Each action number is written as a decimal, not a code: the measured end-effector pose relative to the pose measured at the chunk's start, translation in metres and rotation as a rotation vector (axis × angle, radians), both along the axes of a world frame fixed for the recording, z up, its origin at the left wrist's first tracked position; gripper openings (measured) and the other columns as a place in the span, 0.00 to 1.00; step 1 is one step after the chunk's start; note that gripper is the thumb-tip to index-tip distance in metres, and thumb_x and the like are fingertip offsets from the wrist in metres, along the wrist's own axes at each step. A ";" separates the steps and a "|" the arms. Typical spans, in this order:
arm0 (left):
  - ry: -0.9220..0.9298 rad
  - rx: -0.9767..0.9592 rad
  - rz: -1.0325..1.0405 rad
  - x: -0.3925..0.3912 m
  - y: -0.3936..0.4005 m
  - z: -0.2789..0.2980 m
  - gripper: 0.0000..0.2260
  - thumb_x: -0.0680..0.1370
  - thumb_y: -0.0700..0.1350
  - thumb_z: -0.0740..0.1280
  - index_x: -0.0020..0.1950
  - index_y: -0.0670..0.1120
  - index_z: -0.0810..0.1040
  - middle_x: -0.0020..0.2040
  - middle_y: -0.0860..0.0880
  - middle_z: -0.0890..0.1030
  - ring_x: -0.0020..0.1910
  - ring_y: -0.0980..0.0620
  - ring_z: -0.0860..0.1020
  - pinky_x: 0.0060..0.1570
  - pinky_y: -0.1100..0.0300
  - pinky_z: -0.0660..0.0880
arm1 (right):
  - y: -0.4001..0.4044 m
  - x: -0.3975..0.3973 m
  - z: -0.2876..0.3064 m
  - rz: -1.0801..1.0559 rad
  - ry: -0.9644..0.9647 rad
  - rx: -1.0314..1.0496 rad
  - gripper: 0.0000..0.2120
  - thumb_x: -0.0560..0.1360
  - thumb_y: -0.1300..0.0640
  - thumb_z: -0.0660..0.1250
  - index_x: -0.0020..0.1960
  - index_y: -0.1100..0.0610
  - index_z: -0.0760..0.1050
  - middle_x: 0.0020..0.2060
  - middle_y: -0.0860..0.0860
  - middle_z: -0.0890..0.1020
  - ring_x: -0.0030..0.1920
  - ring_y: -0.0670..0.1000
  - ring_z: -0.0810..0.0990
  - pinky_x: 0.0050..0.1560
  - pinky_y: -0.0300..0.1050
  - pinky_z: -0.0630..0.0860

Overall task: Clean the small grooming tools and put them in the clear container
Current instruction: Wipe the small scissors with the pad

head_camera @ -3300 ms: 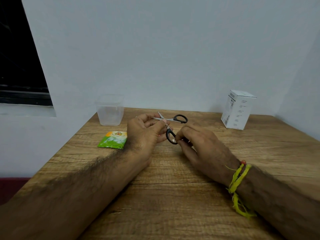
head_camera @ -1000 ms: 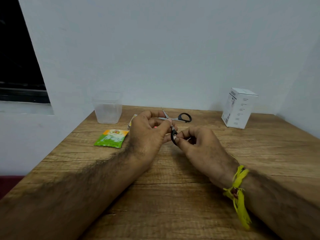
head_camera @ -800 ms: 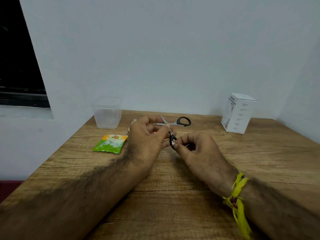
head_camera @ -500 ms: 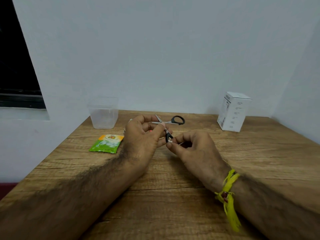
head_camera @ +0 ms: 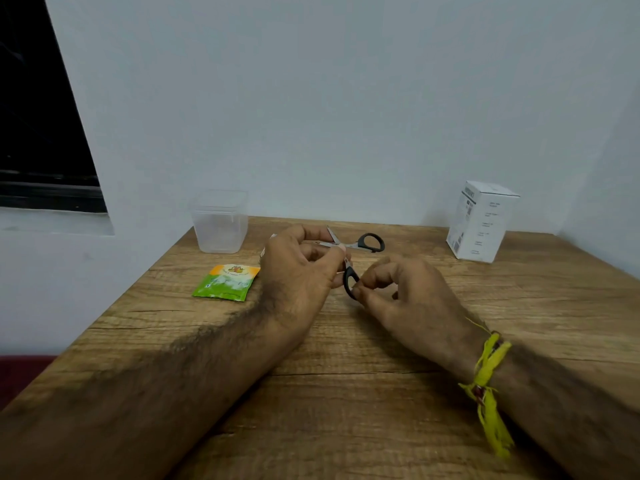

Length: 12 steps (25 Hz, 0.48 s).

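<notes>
Small scissors [head_camera: 370, 242] with black ring handles are spread wide open above the middle of the wooden table [head_camera: 381, 375]. My left hand [head_camera: 298, 271] pinches the blades near the pivot between thumb and fingers. My right hand [head_camera: 408, 299] pinches the nearer black ring between thumb and forefinger. The far ring sticks out free behind my hands. The clear container [head_camera: 220, 223] stands open at the table's back left corner; nothing shows inside it. What my left palm covers is hidden.
A green and orange sachet [head_camera: 227, 283] lies flat left of my left hand. A white cardboard box [head_camera: 479, 226] stands upright at the back right. The table meets walls at the back and right. A dark window is at the far left.
Both hands keep their hold on the open scissors; the fingers shift slightly along the blade and ring. The view has wobbled a little with my head.
</notes>
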<state>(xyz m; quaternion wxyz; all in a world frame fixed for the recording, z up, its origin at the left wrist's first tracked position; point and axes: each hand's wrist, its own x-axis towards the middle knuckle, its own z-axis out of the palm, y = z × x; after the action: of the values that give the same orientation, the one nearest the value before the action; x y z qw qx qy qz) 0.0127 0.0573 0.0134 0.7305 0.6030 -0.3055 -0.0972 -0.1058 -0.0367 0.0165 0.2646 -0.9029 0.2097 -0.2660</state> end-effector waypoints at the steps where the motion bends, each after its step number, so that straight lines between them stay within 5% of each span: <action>1: -0.007 0.001 -0.002 0.001 0.000 0.000 0.08 0.75 0.34 0.73 0.52 0.41 0.79 0.38 0.45 0.86 0.38 0.49 0.86 0.35 0.56 0.83 | -0.002 0.001 0.000 0.027 -0.019 -0.015 0.04 0.76 0.52 0.72 0.43 0.49 0.84 0.47 0.44 0.80 0.52 0.44 0.77 0.51 0.44 0.76; 5: -0.069 0.018 -0.008 0.006 0.002 0.000 0.07 0.75 0.34 0.72 0.51 0.41 0.80 0.37 0.45 0.86 0.38 0.50 0.86 0.34 0.58 0.82 | -0.004 0.004 -0.004 0.159 -0.077 -0.036 0.03 0.76 0.55 0.72 0.44 0.50 0.84 0.46 0.44 0.80 0.50 0.43 0.78 0.50 0.47 0.77; 12: -0.079 0.037 -0.123 0.006 0.002 0.002 0.06 0.75 0.31 0.71 0.51 0.38 0.81 0.36 0.42 0.85 0.33 0.54 0.84 0.30 0.64 0.78 | -0.021 -0.003 0.005 0.374 0.097 -0.412 0.04 0.78 0.55 0.68 0.48 0.47 0.80 0.49 0.43 0.80 0.51 0.49 0.76 0.52 0.53 0.74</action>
<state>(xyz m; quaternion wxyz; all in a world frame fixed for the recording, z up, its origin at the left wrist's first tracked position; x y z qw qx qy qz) 0.0187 0.0595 0.0156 0.6994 0.5998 -0.3685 -0.1236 -0.1090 -0.0574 0.0220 0.1098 -0.9723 -0.0065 -0.2063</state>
